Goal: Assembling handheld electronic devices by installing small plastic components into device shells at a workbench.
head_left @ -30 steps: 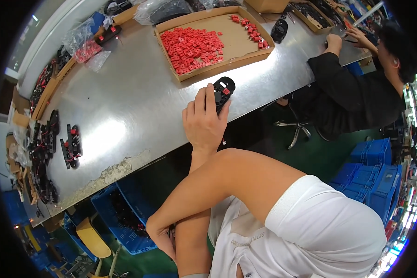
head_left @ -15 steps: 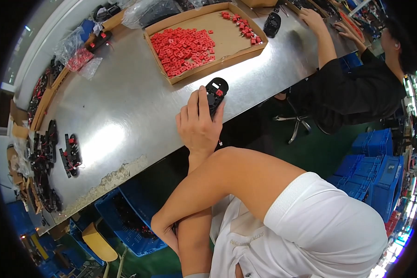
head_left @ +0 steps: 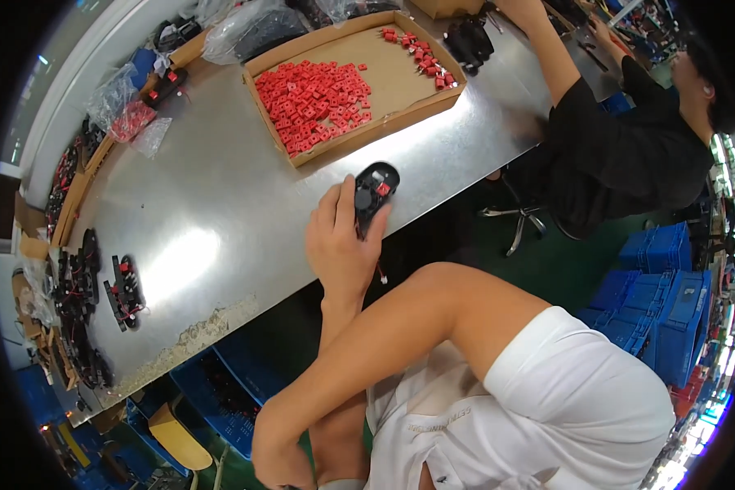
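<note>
Your left hand (head_left: 341, 249) grips a black part (head_left: 374, 194) at the desk (head_left: 220, 212) edge, one red button already seated in it; the right hand (head_left: 279, 457) hangs low, its state unclear. Red buttons (head_left: 314, 102) fill the tray beyond; finished parts (head_left: 122, 290) lie left. Since a second ago, little has changed.

White short-sleeved shirt (head_left: 547, 408), small printed line on its front, bare forearms
</note>
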